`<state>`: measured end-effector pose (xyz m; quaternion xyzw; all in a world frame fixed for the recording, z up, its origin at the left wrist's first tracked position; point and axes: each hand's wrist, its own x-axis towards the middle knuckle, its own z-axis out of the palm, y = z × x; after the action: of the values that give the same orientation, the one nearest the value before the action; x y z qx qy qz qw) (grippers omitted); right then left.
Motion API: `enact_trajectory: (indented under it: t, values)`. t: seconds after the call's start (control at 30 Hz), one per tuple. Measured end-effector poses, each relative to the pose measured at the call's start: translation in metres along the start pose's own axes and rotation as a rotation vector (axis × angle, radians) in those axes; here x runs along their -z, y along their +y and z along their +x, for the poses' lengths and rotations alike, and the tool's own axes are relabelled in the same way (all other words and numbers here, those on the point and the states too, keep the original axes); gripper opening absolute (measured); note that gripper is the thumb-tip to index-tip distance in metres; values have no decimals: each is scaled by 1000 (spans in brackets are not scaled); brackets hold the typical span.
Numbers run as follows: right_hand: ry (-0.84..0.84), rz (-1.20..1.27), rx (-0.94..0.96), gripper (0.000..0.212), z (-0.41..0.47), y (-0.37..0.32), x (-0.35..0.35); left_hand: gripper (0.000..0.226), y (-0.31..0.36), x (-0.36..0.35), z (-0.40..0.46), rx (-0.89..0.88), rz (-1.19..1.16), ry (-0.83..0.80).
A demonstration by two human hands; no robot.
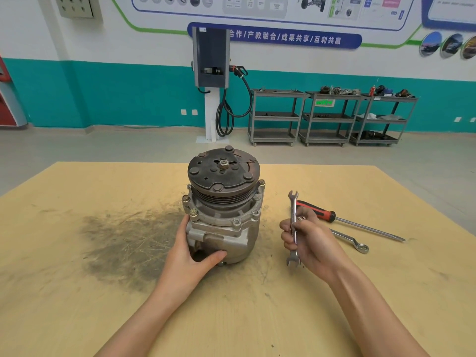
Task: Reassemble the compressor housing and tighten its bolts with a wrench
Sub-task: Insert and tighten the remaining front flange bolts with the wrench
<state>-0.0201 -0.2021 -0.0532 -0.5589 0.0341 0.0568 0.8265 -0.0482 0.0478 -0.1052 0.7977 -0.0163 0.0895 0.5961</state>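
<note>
Red cabinet [9, 99]: far left edge of the frame, cut off by the border; only a slanted side shows.
Wall box [75, 6]: upper left, top cropped away; dark holes on its face.
Table [77, 318]: tan board filling the lower frame, near edge out of view.
Grime patch [128, 243]: dark smear with scratch marks, left of centre on the board.
Left hand [192, 256]: lower centre-left, wrapped round the lower body of the compressor, thumb across the front; the fingers pass behind the casing and are hidden.
Compressor [224, 202]: centre of the frame, standing upright on the table, rusty pulley plate uppermost with a centre nut; its base is partly covered by the left hand.
Housing bolts [193, 212]: brass-coloured heads around the flange below the pulley; those at the rear are hidden, and how far they are seated cannot be told.
Charging post [211, 73]: upper centre against the wall, black cable looped below.
Wrench [293, 228]: right of centre, held near upright, open jaws at both ends, middle of the shank covered by fingers.
Right hand [309, 243]: closed round the wrench, lifted beside the compressor and apart from it.
Screwdriver [342, 220]: lying on the table right of the hand, red and black handle partly behind it.
Ring spanner [353, 242]: on the table, one end hidden behind the right hand.
Carts [329, 117]: upper right by the wall; the items on them are too small to identify, possibly engine parts.
</note>
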Motion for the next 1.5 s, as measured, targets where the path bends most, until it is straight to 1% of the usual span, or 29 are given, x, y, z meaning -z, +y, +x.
enact_trajectory:
  t: [0.07,0.13,0.17,0.23,0.27,0.33,0.37,0.4,0.43,0.47,0.57,0.63,0.7,0.77,0.83,0.9,1.0,1.13,1.27,1.4,1.5]
  values:
    - [-54,143,-6,35,0,-2,1,121,0,0,0,3,2,-1]
    - [-139,274,6,46,0,-3,3,121,1,0,0,6,1,-1]
    - [-187,338,26,48,0,-4,4,121,1,0,0,7,1,-3]
    - [-252,409,85,41,-1,-5,5,120,1,0,0,5,0,-8]
    - [-260,379,125,33,-3,-5,3,120,1,0,0,5,0,-8]
    - [-177,209,220,19,-4,-4,0,120,1,-1,0,2,2,-6]
    - [-108,112,278,26,-4,-2,-2,120,0,0,0,0,4,-6]
    - [-52,40,338,40,-3,0,-4,121,0,0,0,-2,3,-7]
    - [-3,-3,391,50,-3,2,-6,122,0,0,0,-1,-2,-8]
    - [35,-17,429,53,-4,3,-9,122,0,0,0,-1,-6,-10]
    - [114,-62,512,49,-5,4,-11,122,-1,0,1,-5,-15,-10]
    - [161,-48,548,48,-4,-2,-12,121,-2,-1,2,-3,-28,-10]
    - [204,26,556,48,-1,-11,-14,121,-4,-2,3,-4,-38,-9]
    - [214,74,543,39,4,-21,-18,122,-6,-1,3,-4,-46,-2]
    - [183,87,519,29,9,-29,-23,123,-6,-1,3,-6,-46,0]
    - [144,82,508,25,12,-35,-30,123,-7,-1,4,-7,-46,-2]
    - [109,54,508,24,17,-42,-38,121,-8,-1,5,-14,-42,-3]
    - [69,-60,500,25,22,-47,-44,126,-9,-1,5,-5,-53,5]
    - [76,-89,502,26,24,-48,-45,114,-10,-1,6,-14,-51,11]
    - [97,-152,421,29,31,-56,-46,117,-10,0,5,-22,-58,-5]
    - [57,-214,354,29,37,-64,-48,121,-9,0,4,-23,-55,-12]
